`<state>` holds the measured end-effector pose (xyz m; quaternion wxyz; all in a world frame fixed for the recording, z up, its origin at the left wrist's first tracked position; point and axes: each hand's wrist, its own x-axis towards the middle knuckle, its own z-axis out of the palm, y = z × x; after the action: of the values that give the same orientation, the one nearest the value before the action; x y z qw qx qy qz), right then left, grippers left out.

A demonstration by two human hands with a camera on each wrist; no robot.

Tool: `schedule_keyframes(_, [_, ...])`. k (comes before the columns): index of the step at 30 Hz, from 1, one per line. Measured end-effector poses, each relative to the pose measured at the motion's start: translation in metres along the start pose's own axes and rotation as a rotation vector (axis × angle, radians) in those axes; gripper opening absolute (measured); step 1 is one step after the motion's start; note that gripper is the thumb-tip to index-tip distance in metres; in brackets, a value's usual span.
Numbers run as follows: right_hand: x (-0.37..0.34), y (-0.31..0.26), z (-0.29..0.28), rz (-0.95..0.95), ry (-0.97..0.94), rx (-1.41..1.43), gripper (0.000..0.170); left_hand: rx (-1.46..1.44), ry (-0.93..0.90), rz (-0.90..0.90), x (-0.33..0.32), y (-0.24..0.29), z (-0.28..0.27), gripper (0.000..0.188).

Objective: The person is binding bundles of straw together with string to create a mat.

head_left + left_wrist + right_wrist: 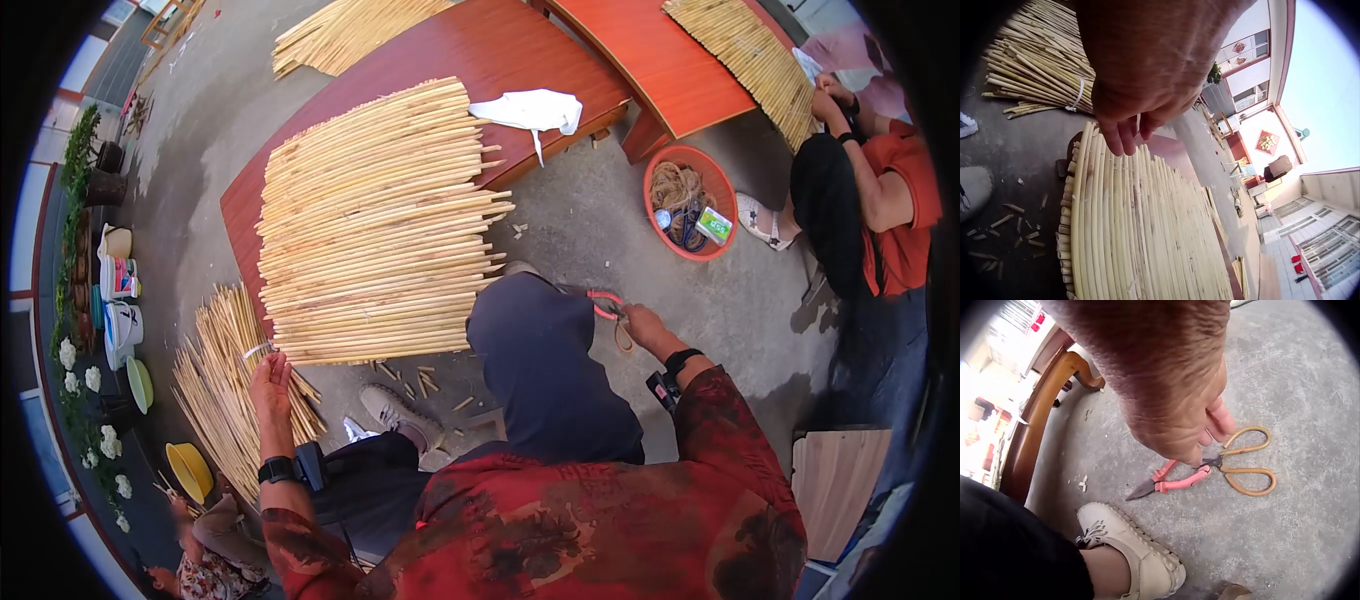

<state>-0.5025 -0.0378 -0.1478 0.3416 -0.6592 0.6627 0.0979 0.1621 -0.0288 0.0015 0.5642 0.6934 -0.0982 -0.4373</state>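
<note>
A broad sheet of pale sticks [380, 230] lies side by side on a dark red table [500, 60]. At its near left corner is my left hand [270, 388]. The left fingers [1124, 139] hang loosely bent at the stick ends, holding nothing. Low over the floor on the right, my right hand [648, 328] pinches the handle end of red-handled pliers [1179, 482], the contact partly hidden under the hand. Scissors with gold loop handles [1254, 470] lie right beside the pliers, their blades under the fingers.
A bundle of loose sticks [225, 350] lies left of the table. White cloth [535, 108] rests on the tabletop. An orange basket [735, 200] with twine stands on the floor. Another person [890, 190] sits at right by an orange table [690, 90]. Short cut pieces [428, 380] litter the floor near my shoe.
</note>
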Motion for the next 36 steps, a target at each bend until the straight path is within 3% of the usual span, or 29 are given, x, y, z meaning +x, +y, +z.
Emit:
schedule_keyframes(3, [0.02, -0.007, 0.019, -0.004, 0.096, 0.019, 0.033, 0.106, 0.068, 0.011, -0.011, 0.012, 0.007, 0.02])
schedule_keyframes(5, [0.027, -0.013, 0.028, -0.018, 0.171, -0.105, 0.017, 0.181, 0.109, -0.006, -0.018, 0.018, 0.008, 0.021])
schedule_keyframes(9, [0.037, -0.03, 0.03, -0.022, 0.265, -0.233, 0.015, 0.251, 0.14, -0.018, -0.031, 0.028, 0.015, 0.02])
schedule_keyframes(11, [0.048, -0.031, 0.033, -0.078, 0.306, 0.326, 0.019, 0.273, 0.096, -0.022, -0.029, 0.025, 0.012, 0.02])
schedule_keyframes(13, [0.047, -0.02, 0.025, -0.098, 0.347, 0.085, 0.016, 0.265, 0.103, -0.028, -0.024, 0.025, 0.008, 0.019])
schedule_keyframes(15, [0.047, -0.003, 0.025, -0.08, 0.42, 0.225, 0.014, 0.272, 0.073, -0.042, -0.019, 0.022, 0.001, 0.019])
schedule_keyframes(18, [0.038, 0.015, 0.034, 0.131, 0.349, 0.208, 0.01, 0.27, 0.065, -0.057, -0.018, 0.028, -0.007, 0.019])
schedule_keyframes(24, [-0.002, 0.023, 0.056, 0.173, 0.304, 0.143, 0.015, 0.257, 0.101, -0.075, -0.008, 0.025, -0.022, 0.019])
schedule_keyframes(30, [0.01, 0.019, 0.052, 0.193, 0.398, 0.157, 0.021, 0.261, 0.061, -0.057, -0.007, 0.025, -0.022, 0.021])
schedule_keyframes(32, [0.022, 0.017, 0.049, 0.308, 0.212, 0.041, 0.028, 0.236, 0.094, -0.068, -0.01, 0.025, -0.021, 0.022])
schedule_keyframes(36, [0.003, -0.001, 0.052, 0.454, 0.16, 0.164, 0.037, 0.235, 0.105, -0.07, -0.014, 0.024, -0.02, 0.023])
